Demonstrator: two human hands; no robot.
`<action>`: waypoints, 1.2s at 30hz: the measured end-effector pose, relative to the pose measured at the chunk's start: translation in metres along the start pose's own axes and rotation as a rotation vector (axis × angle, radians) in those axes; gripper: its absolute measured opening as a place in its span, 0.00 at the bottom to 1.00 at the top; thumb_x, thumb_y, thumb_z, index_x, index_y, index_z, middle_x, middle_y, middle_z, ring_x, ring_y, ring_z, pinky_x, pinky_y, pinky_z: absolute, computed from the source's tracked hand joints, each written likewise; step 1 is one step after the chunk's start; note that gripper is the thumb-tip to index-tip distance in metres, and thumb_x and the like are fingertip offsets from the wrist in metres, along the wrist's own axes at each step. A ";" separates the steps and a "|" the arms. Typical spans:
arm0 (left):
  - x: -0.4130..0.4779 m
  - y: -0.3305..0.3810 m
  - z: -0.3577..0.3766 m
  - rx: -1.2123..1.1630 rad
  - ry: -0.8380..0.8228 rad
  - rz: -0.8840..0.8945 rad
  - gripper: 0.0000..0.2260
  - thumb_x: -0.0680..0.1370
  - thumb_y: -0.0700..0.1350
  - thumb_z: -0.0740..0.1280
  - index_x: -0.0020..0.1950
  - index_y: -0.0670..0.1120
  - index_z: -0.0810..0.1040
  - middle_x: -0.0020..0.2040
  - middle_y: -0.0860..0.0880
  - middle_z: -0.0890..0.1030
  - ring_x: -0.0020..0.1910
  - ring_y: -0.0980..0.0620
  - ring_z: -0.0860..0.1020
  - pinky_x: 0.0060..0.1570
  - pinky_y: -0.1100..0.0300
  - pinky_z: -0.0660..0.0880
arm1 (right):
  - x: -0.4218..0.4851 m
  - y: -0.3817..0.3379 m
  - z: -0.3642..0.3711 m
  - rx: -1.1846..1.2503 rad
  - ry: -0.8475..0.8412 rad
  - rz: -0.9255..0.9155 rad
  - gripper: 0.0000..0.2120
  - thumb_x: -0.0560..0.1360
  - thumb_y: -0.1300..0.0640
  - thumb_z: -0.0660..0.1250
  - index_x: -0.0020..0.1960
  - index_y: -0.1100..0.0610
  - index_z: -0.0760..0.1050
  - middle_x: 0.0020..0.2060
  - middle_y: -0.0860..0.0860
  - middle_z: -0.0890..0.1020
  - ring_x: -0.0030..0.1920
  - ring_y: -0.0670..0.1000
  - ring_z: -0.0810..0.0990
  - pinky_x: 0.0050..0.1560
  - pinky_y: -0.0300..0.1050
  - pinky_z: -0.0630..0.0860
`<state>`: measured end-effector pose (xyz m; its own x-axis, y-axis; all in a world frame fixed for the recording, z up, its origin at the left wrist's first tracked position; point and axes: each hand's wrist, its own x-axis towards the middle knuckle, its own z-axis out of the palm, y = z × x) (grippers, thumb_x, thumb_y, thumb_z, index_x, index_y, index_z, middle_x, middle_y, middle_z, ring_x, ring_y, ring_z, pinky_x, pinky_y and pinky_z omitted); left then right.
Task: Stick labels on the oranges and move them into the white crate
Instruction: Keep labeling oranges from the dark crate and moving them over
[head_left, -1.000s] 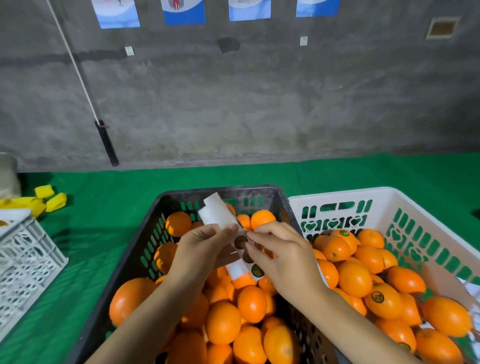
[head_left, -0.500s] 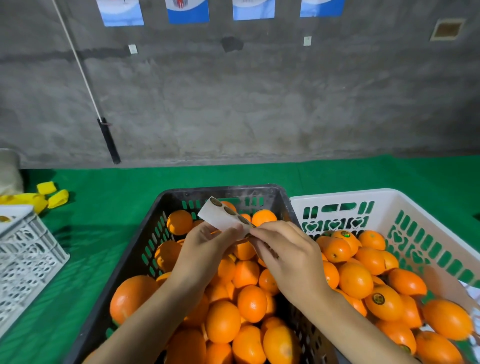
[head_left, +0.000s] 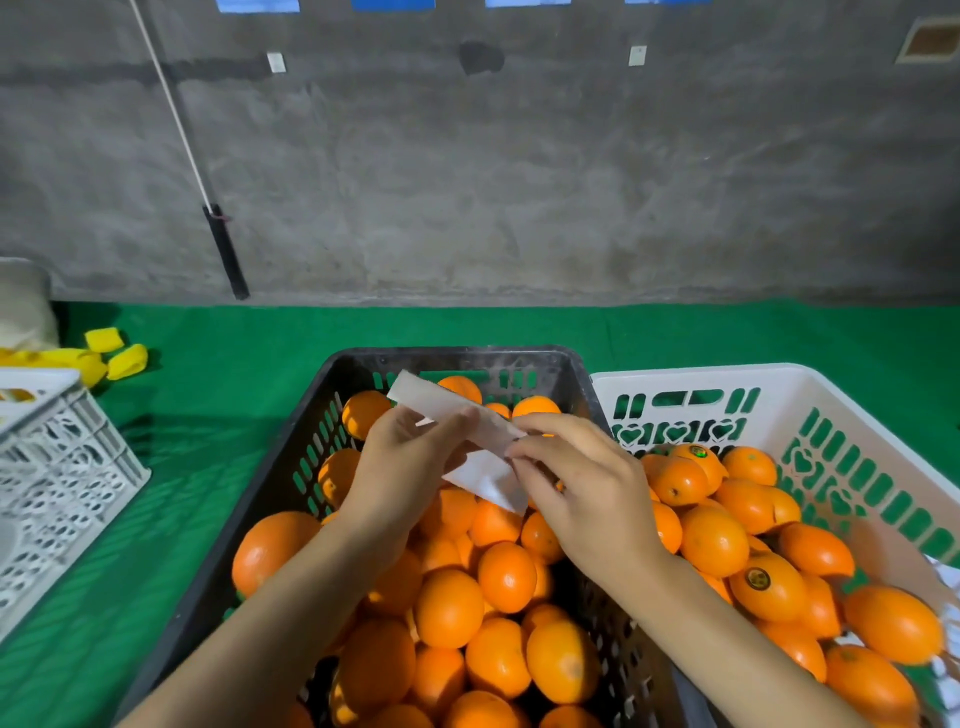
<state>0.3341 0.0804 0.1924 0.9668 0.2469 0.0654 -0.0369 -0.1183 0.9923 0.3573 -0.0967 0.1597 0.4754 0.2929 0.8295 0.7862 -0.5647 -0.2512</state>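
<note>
Over the far half of the black crate (head_left: 457, 356), a strip of label backing (head_left: 441, 402) is held between both hands, clear of the oranges (head_left: 449, 608) heaped beneath it. The left hand (head_left: 410, 467) is curled round the strip's middle, with the thumb laid along its upper face. The right hand (head_left: 587, 483) is closed to a pinch, its fingertips (head_left: 514, 451) brought together at the strip's right-hand edge. Whether a label has already been lifted cannot be told — none shows on the face turned to the camera. The strip's long axis is seen to run from far left down to near right: its free end points up and away toward the black crate's far wall, while the lower part is bent back under the hands and hangs toward the fruit. The white crate (head_left: 727, 371) stands just beside the black one on the right, and a labelled orange (head_left: 769, 584) is already lying in it among others. Trouble is most likely to be met at the peel — a label drawn off too fast or too steeply could be torn, folded onto itself, or left stuck to a fingertip. If the left hand's hold were loosened, the strip could be dropped among the oranges.
</note>
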 end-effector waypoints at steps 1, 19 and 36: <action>0.003 0.000 -0.002 -0.045 0.060 -0.011 0.09 0.80 0.50 0.69 0.49 0.46 0.85 0.45 0.49 0.87 0.49 0.51 0.85 0.48 0.60 0.81 | 0.000 0.000 0.000 0.021 -0.023 -0.006 0.08 0.78 0.56 0.66 0.49 0.57 0.84 0.55 0.52 0.82 0.56 0.51 0.79 0.54 0.42 0.76; 0.039 -0.007 -0.052 -0.244 0.470 -0.144 0.09 0.79 0.42 0.68 0.58 0.39 0.80 0.51 0.43 0.85 0.51 0.51 0.84 0.43 0.63 0.78 | 0.032 -0.065 0.091 0.519 -1.080 0.556 0.11 0.79 0.54 0.68 0.58 0.59 0.81 0.54 0.55 0.82 0.50 0.49 0.76 0.43 0.38 0.72; 0.048 -0.019 -0.051 -0.199 0.466 -0.160 0.11 0.79 0.43 0.69 0.60 0.42 0.78 0.53 0.46 0.84 0.48 0.54 0.84 0.39 0.67 0.79 | 0.011 -0.061 0.124 0.158 -1.130 0.387 0.43 0.70 0.43 0.75 0.78 0.44 0.56 0.77 0.52 0.59 0.75 0.58 0.59 0.71 0.57 0.67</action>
<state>0.3684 0.1431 0.1819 0.7515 0.6531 -0.0931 0.0108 0.1290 0.9916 0.3634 0.0364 0.1226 0.7057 0.6798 -0.1994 0.5175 -0.6869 -0.5103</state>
